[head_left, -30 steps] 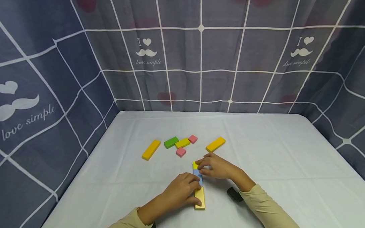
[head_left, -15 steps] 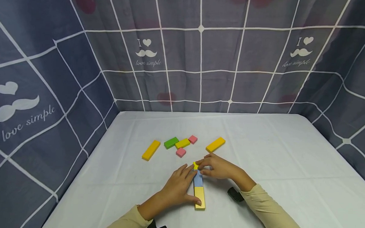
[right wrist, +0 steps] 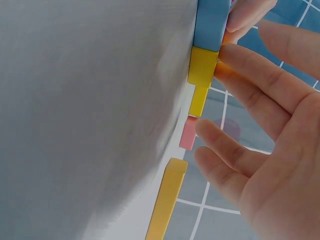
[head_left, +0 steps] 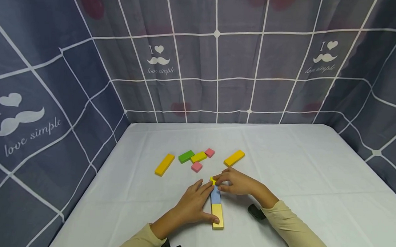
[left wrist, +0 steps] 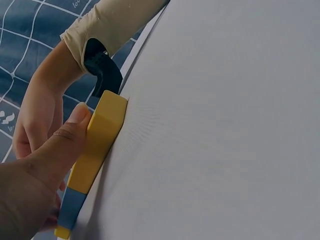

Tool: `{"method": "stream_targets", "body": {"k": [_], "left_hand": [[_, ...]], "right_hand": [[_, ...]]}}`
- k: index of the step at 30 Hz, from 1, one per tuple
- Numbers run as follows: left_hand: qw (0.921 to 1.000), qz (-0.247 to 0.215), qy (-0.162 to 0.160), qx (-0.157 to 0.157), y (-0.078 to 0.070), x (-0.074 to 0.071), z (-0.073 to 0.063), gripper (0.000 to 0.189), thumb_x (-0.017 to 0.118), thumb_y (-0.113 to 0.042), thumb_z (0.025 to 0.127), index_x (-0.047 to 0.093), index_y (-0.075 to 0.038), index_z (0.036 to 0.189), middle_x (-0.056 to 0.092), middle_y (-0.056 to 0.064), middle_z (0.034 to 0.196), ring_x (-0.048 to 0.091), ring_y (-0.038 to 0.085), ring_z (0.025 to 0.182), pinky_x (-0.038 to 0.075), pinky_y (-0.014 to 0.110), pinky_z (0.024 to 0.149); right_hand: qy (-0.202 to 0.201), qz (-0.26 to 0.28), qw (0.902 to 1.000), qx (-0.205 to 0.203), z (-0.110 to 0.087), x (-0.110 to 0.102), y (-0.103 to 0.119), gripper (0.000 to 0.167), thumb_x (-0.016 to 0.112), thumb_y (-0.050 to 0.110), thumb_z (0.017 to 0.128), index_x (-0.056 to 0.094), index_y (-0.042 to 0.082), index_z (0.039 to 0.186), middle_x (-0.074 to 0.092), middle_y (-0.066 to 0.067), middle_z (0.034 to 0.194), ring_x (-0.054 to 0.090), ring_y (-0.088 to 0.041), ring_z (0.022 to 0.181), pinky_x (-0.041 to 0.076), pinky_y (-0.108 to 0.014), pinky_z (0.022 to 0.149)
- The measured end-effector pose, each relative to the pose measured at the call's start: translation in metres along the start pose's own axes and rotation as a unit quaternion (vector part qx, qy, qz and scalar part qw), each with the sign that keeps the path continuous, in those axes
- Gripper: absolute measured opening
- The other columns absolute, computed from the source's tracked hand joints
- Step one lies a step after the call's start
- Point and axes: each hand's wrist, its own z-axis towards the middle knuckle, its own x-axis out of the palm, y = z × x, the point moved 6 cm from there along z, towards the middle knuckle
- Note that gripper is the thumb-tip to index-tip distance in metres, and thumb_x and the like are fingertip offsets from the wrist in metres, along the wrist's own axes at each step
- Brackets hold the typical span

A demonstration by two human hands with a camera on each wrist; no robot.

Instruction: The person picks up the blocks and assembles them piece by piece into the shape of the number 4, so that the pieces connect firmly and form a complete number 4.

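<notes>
Row of blocks (head_left: 216, 197) flat on surface (head_left: 282, 159), between both hands, long axis running away from person. Left hand (head_left: 195, 204) spread along its left side, thumb at near end; right hand (head_left: 237, 182) nearer the far end, fingers loose, touching small yellow block (right wrist: 203, 66). Neither grip closes round anything. Backdrop (head_left: 200, 61): "I [heart] love simple".

White table (head_left: 301, 163) with a row and a scatter

A creased cloth (head_left: 116, 208) covers it. Near the front, a pale block (head_left: 217, 211), a blue block (head_left: 216, 197) and a small yellow block (right wrist: 202, 66) lie end to end. Beyond them lies a loose cluster: a green block (head_left: 186, 157), a yellow block (head_left: 198, 157), a near pink block (head_left: 197, 167) and a far pink block (head_left: 209, 152). Either side, slanted, lie a left long block (head_left: 165, 165) and a right long block (head_left: 234, 158).
</notes>
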Motion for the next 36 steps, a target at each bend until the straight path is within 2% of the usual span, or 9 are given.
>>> {"method": "stream_targets", "body": {"k": [4, 10, 16, 21, 27, 32, 36], "left_hand": [[0.9999, 0.015, -0.003, 0.006, -0.001, 0.000, 0.000, 0.101, 0.053, -0.078, 0.064, 0.037, -0.012, 0.140, 0.036, 0.002, 0.145, 0.031, 0.031, 0.133, 0.033, 0.045, 0.104], [0.9997, 0.020, 0.013, 0.003, -0.001, 0.001, 0.000, 0.101, 0.050, -0.079, 0.065, 0.036, -0.013, 0.140, 0.035, 0.001, 0.146, 0.031, 0.031, 0.134, 0.033, 0.045, 0.104], [0.9997, 0.025, 0.004, 0.006, -0.001, 0.000, 0.000, 0.101, 0.050, -0.079, 0.065, 0.037, -0.013, 0.140, 0.035, 0.001, 0.146, 0.030, 0.031, 0.134, 0.032, 0.046, 0.104], [0.9997, 0.023, 0.001, 0.007, -0.001, 0.000, 0.000, 0.101, 0.051, -0.078, 0.065, 0.037, -0.012, 0.140, 0.035, 0.001, 0.146, 0.030, 0.032, 0.134, 0.032, 0.046, 0.104], [0.9993, 0.035, -0.006, 0.011, -0.001, -0.001, 0.000, 0.100, 0.051, -0.078, 0.065, 0.039, -0.012, 0.139, 0.036, 0.001, 0.145, 0.030, 0.031, 0.133, 0.032, 0.045, 0.104], [0.9993, 0.035, -0.011, 0.013, -0.001, -0.001, 0.000, 0.100, 0.052, -0.078, 0.065, 0.040, -0.012, 0.139, 0.037, 0.001, 0.145, 0.031, 0.031, 0.133, 0.032, 0.045, 0.104], [0.9995, 0.030, -0.007, 0.008, 0.000, -0.001, 0.000, 0.100, 0.051, -0.079, 0.065, 0.039, -0.012, 0.139, 0.036, 0.001, 0.146, 0.030, 0.031, 0.134, 0.031, 0.045, 0.105]], "right_hand": [[0.002, 0.004, 1.0000, 0.004, -0.001, 0.001, -0.002, 0.022, 0.059, 0.023, 0.088, 0.069, 0.012, 0.103, 0.058, -0.003, 0.126, 0.046, -0.026, 0.112, 0.036, -0.048, 0.098], [0.007, 0.021, 0.9997, 0.005, -0.002, 0.003, -0.003, 0.024, 0.058, 0.025, 0.089, 0.068, 0.011, 0.105, 0.058, -0.004, 0.126, 0.047, -0.028, 0.115, 0.036, -0.049, 0.098], [-0.005, 0.034, 0.9994, -0.002, 0.000, -0.002, -0.003, 0.023, 0.058, 0.025, 0.089, 0.069, 0.011, 0.104, 0.059, -0.004, 0.124, 0.048, -0.028, 0.116, 0.036, -0.050, 0.098], [-0.030, 0.032, 0.9990, -0.003, 0.000, -0.007, -0.008, 0.027, 0.058, 0.025, 0.089, 0.067, 0.010, 0.109, 0.057, -0.006, 0.126, 0.048, -0.031, 0.119, 0.034, -0.052, 0.100], [-0.072, 0.015, 0.9968, 0.032, -0.003, -0.015, -0.023, 0.034, 0.058, 0.025, 0.089, 0.062, 0.007, 0.117, 0.052, -0.011, 0.133, 0.043, -0.034, 0.125, 0.032, -0.053, 0.102], [-0.091, 0.004, 0.9950, 0.041, -0.004, -0.020, -0.030, 0.037, 0.058, 0.020, 0.089, 0.057, 0.002, 0.121, 0.046, -0.018, 0.135, 0.042, -0.036, 0.124, 0.032, -0.053, 0.102], [-0.103, 0.004, 0.9926, 0.064, -0.004, -0.023, -0.037, 0.044, 0.059, 0.020, 0.088, 0.052, 0.000, 0.127, 0.039, -0.022, 0.140, 0.037, -0.040, 0.127, 0.029, -0.056, 0.102]]}}
